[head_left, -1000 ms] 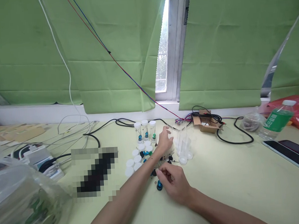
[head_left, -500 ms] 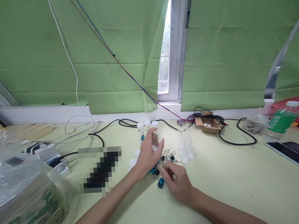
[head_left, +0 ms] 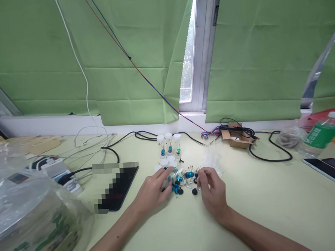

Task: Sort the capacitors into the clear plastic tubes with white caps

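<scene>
My left hand (head_left: 155, 188) is closed around a clear plastic tube (head_left: 176, 175), which lies tilted over a pile of small parts. Blue metal pieces (head_left: 175, 188), black round pieces (head_left: 194, 192) and thin metal pins make up the pile. To the right of it, the fingertips of my right hand (head_left: 214, 192) are pinched together at the pile's edge; what they hold, if anything, is too small to make out. A blue piece (head_left: 189, 174) lies between the hands. Behind the pile stand three capped clear vials (head_left: 169, 145) with blue or green parts inside.
White caps (head_left: 172, 162) sit just beyond my left hand. Several clear tubes (head_left: 211, 158) are grouped behind my right hand. Leftward are a dark phone (head_left: 123, 189), a power strip (head_left: 65, 179) and a bagged tub (head_left: 29, 222). A cardboard box (head_left: 238, 140) and a bottle (head_left: 321, 136) stand rightward.
My left hand has come down and left from above the vials to the pile, uncovering the vials behind. My right hand has shifted right and slightly away from me.
</scene>
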Demonstrator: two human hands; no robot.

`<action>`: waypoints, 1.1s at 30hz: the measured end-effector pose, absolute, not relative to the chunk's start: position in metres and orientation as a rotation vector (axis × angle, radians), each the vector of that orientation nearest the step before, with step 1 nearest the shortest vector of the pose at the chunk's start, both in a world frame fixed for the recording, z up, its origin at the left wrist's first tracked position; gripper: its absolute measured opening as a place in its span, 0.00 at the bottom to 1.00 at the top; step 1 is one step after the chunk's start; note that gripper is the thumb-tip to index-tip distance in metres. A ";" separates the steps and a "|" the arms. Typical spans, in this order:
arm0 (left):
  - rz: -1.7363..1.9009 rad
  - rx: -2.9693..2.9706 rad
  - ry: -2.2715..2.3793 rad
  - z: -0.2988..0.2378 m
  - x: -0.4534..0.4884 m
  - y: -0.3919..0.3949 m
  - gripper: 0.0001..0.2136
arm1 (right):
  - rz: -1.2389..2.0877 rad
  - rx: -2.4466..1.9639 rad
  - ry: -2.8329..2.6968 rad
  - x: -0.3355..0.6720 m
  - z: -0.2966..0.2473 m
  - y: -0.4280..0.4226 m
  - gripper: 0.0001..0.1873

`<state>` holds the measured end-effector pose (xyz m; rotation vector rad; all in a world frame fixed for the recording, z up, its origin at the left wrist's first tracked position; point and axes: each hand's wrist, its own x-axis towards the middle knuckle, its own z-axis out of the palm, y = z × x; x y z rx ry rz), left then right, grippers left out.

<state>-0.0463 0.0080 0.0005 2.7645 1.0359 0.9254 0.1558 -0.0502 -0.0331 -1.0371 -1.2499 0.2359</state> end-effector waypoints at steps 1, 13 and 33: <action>0.930 2.757 1.041 0.001 -0.046 0.008 0.19 | 0.259 -1.028 -1.219 0.157 -0.034 -0.049 0.08; 0.988 2.817 0.916 0.000 -0.049 0.010 0.20 | 0.396 -0.862 -1.208 0.156 -0.034 -0.053 0.08; 1.060 2.785 0.737 -0.003 -0.044 0.000 0.20 | 0.748 -0.884 -1.016 0.150 -0.013 -0.056 0.15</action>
